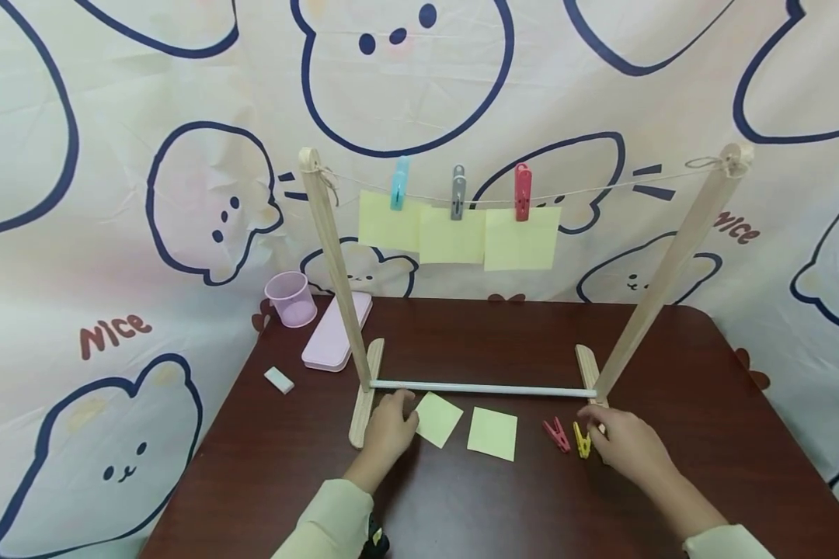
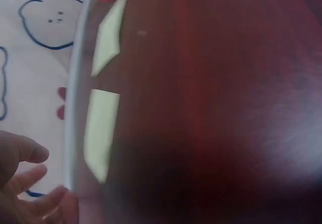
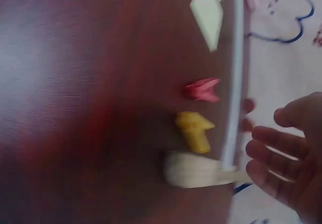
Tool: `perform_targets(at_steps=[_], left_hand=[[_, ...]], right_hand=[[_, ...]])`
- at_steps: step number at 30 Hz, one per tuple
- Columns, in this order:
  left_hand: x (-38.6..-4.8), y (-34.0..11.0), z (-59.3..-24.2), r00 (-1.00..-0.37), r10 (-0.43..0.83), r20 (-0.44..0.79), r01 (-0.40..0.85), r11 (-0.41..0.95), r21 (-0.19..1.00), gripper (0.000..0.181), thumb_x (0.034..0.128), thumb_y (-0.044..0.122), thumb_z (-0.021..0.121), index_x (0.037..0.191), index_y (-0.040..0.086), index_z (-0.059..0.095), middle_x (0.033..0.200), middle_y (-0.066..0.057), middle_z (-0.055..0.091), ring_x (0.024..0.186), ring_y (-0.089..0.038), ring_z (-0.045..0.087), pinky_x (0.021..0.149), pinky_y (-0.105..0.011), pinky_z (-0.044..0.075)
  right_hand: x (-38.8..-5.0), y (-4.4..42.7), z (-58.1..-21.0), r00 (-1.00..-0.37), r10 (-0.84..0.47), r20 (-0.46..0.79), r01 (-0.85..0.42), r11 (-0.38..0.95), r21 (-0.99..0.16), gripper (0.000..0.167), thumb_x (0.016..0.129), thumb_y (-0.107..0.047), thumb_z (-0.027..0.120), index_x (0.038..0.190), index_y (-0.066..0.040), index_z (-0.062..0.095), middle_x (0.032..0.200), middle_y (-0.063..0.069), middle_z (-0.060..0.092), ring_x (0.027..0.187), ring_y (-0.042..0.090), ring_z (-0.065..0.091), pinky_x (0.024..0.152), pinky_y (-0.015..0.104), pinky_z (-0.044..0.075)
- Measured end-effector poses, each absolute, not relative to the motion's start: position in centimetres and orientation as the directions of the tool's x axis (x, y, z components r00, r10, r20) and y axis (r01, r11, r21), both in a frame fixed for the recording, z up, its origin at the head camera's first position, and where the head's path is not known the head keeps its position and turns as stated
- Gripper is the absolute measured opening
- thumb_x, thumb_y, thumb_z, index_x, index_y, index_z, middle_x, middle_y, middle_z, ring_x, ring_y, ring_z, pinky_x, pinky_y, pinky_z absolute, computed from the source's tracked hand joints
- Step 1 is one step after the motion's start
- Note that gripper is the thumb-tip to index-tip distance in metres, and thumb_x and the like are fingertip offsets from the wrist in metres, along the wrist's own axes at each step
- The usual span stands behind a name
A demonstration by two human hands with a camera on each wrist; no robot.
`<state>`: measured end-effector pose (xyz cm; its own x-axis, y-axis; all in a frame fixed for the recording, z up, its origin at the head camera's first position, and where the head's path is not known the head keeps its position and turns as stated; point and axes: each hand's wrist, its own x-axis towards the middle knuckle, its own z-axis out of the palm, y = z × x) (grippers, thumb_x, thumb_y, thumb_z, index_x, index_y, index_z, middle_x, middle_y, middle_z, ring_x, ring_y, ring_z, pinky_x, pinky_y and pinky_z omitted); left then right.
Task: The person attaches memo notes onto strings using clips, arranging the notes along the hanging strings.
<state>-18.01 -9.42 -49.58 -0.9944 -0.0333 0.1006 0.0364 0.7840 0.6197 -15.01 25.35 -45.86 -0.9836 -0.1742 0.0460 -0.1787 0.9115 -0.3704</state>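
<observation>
Low over the table, my left hand (image 1: pixel 391 427) is beside the left foot of a wooden stand (image 1: pixel 335 268), nearest a loose yellow sticky note (image 1: pixel 439 420). Its fingers bend loosely with nothing between them in the left wrist view. A second note (image 1: pixel 492 434) lies to the right. My right hand (image 1: pixel 627 442) hovers near the stand's right foot, close to a yellow clothespin (image 1: pixel 582 440) and a red clothespin (image 1: pixel 556 435). Loosely bent, empty fingers (image 3: pixel 276 158) show in the right wrist view. A string (image 1: pixel 601 189) carries three notes under blue, grey and red clothespins (image 1: pixel 523 192).
A white rod (image 1: pixel 482 387) joins the stand's two posts near the tabletop. At the back left are a purple cup (image 1: pixel 294 301), a pale pink case (image 1: pixel 335 334) and a white eraser (image 1: pixel 279 380). A patterned cloth (image 1: pixel 217 85) hangs behind the dark table (image 1: pixel 475 508).
</observation>
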Motion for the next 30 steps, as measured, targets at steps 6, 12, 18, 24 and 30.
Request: perform_targets(at_steps=[6, 12, 18, 24, 30], left_hand=[[-18.3, -8.5, -51.6, -0.996, -0.077, 0.041, -0.045, 0.858, 0.512, 0.052, 0.0777, 0.028, 0.073, 0.12, 0.004, 0.054, 0.105, -0.019, 0.053, 0.09, -0.035, 0.051, 0.064, -0.046, 0.046], [-18.7, -7.3, -52.3, -0.997, -0.073, 0.033, -0.056, 0.925, 0.375, 0.072, 0.0724, 0.04, 0.076, 0.127, 0.001, 0.048, 0.108, -0.021, 0.051, 0.096, -0.038, 0.047, 0.072, -0.05, 0.044], [-18.6, -6.9, -52.2, -0.998, -0.059, 0.017, -0.05, 0.937, 0.345, 0.073, 0.071, 0.033, 0.078, 0.128, 0.001, 0.047, 0.103, -0.021, 0.051, 0.095, -0.038, 0.048, 0.074, -0.049, 0.042], [-18.5, -6.8, -51.9, -0.995, -0.098, -0.017, -0.096, 0.9, 0.425, 0.073, 0.0683, 0.023, 0.081, 0.129, 0.002, 0.045, 0.104, -0.022, 0.049, 0.091, -0.04, 0.049, 0.072, -0.05, 0.043], [-18.3, -6.8, -51.8, -0.989, -0.144, 0.024, -0.105, 0.817, 0.567, 0.07, 0.0659, -0.005, 0.076, 0.129, 0.007, 0.047, 0.102, -0.022, 0.045, 0.061, -0.032, 0.052, 0.05, -0.041, 0.044]], right_hand=[[-15.3, 26.4, -49.2, -0.996, -0.084, 0.026, -0.088, 0.916, -0.391, 0.018, 0.084, -0.008, 0.059, 0.101, -0.006, 0.065, 0.063, -0.003, 0.055, 0.052, 0.011, 0.045, 0.042, 0.029, 0.034], [-16.4, 25.1, -50.8, -0.992, -0.075, 0.106, -0.109, 0.928, -0.357, 0.019, 0.081, -0.017, 0.069, 0.098, -0.008, 0.067, 0.084, 0.005, 0.062, 0.071, 0.021, 0.056, 0.054, 0.039, 0.045], [-17.1, 23.2, -51.9, -0.964, -0.125, 0.234, -0.185, 0.949, -0.256, 0.027, 0.076, -0.026, 0.074, 0.096, -0.009, 0.067, 0.086, 0.008, 0.063, 0.082, 0.034, 0.056, 0.069, 0.05, 0.044], [-17.4, 22.4, -52.8, -0.965, -0.1, 0.244, -0.15, 0.969, -0.196, 0.035, 0.073, -0.034, 0.076, 0.094, -0.009, 0.065, 0.07, 0.004, 0.056, 0.07, 0.03, 0.052, 0.063, 0.048, 0.042], [-18.0, 22.1, -53.2, -0.969, -0.101, 0.227, -0.145, 0.972, -0.186, 0.039, 0.072, -0.037, 0.077, 0.095, -0.009, 0.065, 0.066, 0.001, 0.056, 0.063, 0.024, 0.052, 0.058, 0.043, 0.041]])
